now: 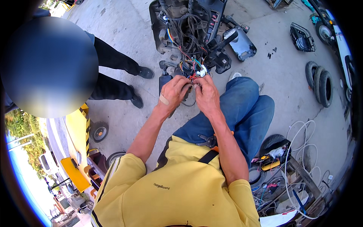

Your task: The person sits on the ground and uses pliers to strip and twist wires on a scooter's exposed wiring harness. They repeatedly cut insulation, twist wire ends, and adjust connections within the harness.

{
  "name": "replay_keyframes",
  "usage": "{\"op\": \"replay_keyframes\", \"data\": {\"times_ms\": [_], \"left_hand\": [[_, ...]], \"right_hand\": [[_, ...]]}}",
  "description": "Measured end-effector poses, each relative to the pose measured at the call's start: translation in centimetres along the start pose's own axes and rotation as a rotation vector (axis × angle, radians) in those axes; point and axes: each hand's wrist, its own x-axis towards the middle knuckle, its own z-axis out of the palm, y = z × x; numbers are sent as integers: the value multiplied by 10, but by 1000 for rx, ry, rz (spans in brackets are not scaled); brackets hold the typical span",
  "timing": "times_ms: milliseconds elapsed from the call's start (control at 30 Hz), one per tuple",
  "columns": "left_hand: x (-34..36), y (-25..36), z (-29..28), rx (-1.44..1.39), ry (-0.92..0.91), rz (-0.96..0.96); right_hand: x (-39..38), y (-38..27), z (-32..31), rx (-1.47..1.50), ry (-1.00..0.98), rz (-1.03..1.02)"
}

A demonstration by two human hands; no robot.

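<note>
Item: wire bundle, multicoloured, hanging from the stripped front of a scooter, long axis running away from the person, loose ends toward the hands

Left hand: plaster on its back, fingers clenched on wire ends just below the bundle

Right hand: fingers pinched on the same wire ends, touching the left; both hands equally near, the bundle directly ahead of them

White connector: just beyond the right fingertips

Pliers: on the lap, well behind the hands

Surroundings: tyres on concrete floor, a bystander's legs
</note>
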Motion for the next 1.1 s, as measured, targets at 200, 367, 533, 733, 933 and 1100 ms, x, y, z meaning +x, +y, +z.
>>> {"op": "replay_keyframes", "data": {"times_ms": [200, 367, 533, 733, 933, 1100], "left_hand": [[3, 2, -2, 4, -22, -9], [2, 4, 3, -258, -72, -355], [19, -9, -4, -599, -269, -797], [11, -4, 0, -700, -155, -823], [-8, 7, 11, -187, 71, -236], [-4, 5, 8, 71, 101, 16]], "right_hand": [[-1, 2, -1, 29, 4, 3], [-3, 6, 1, 59, 50, -77], [-7, 8, 3, -28, 99, -231], [-7, 6, 7, 149, 131, -54], [-8, 16, 15, 313, 108, 50], [-5, 13, 10, 270, 97, 43]]}}
